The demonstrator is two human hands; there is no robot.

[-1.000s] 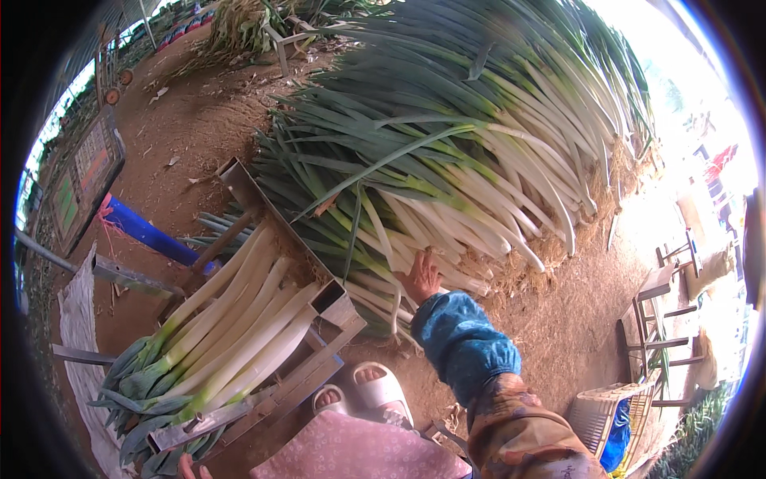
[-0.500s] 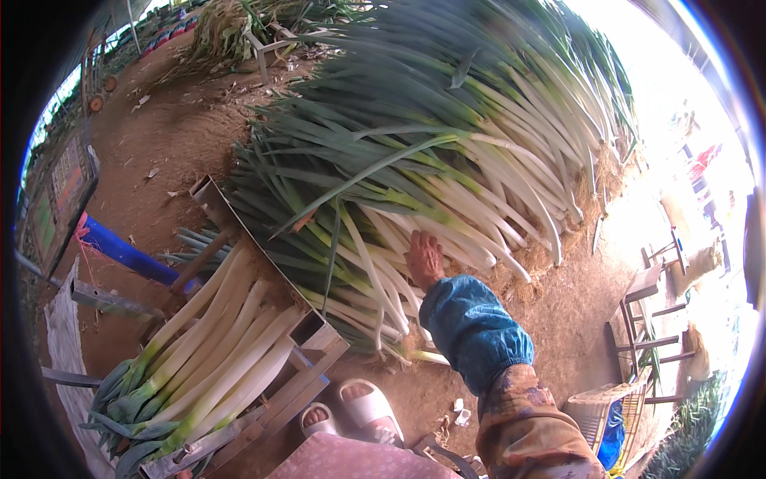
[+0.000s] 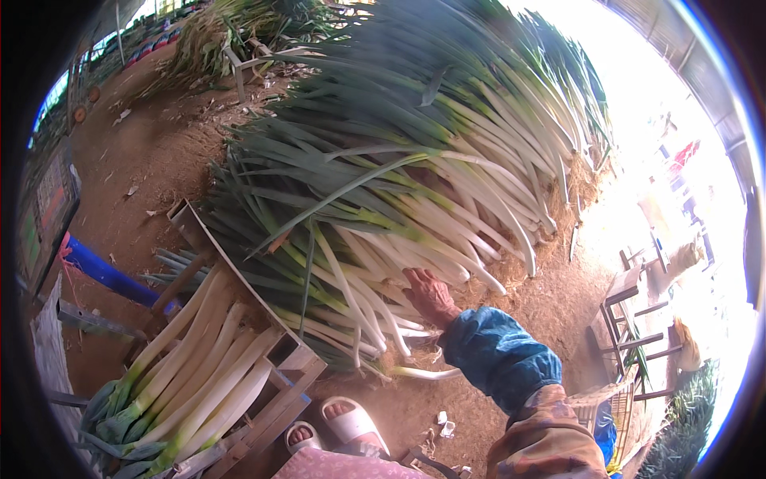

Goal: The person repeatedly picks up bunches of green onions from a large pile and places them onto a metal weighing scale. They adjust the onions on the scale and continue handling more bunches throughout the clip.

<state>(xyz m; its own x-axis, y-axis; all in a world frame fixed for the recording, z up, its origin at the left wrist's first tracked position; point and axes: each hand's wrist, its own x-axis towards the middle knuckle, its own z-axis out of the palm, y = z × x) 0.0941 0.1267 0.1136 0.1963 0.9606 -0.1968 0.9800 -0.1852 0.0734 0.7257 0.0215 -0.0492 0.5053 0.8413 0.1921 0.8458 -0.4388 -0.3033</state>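
Observation:
A big heap of large green onions point(image 3: 447, 191) lies on the ground, green leaves toward the far left and white stalks with roots toward the right. My right hand point(image 3: 431, 297), in a blue sleeve cover point(image 3: 499, 351), is over the white stalks at the heap's near edge. Its fingers are slightly bent and apart, the tips against the stalks, with no stalk visibly gripped. My left hand is out of view. Closer to me on the left, a bundle of green onions point(image 3: 199, 367) rests in a wood-and-metal rack point(image 3: 275, 399).
A metal-edged board point(image 3: 239, 279) stands between rack and heap. A blue tube point(image 3: 112, 271) is at the left. My sandals point(image 3: 355, 423) are near the lower edge. On the right are a wooden stool point(image 3: 626, 287) and a basket point(image 3: 594, 403). Another leafy pile point(image 3: 215, 40) lies far left.
My right hand has drawn back toward me and to the right, toward the stalks' root ends. The whole view has shifted slightly. The heap looks much the same.

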